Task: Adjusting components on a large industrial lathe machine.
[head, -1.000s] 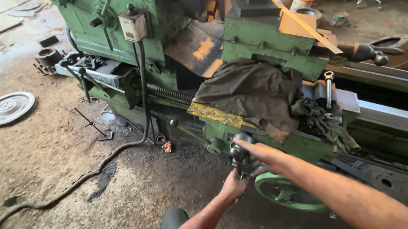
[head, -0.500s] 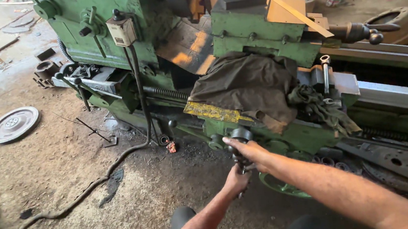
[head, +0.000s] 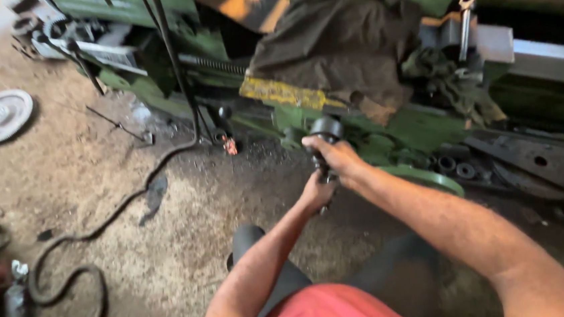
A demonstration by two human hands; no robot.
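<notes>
I see two bare forearms with no sleeves, watch, bands or gloves on them. The left grip (head: 316, 193) shows a closed fist with rounded knuckles; the right grip (head: 337, 157) sits just above it, its knuckles ridged and its wrist broad. Well below both grips, at the bottom edge, a red garment (head: 321, 313) covers the torso, with a faint pale print near its hem. Beside it are dark trousers (head: 274, 273), plain and unmarked, over a bent knee.
</notes>
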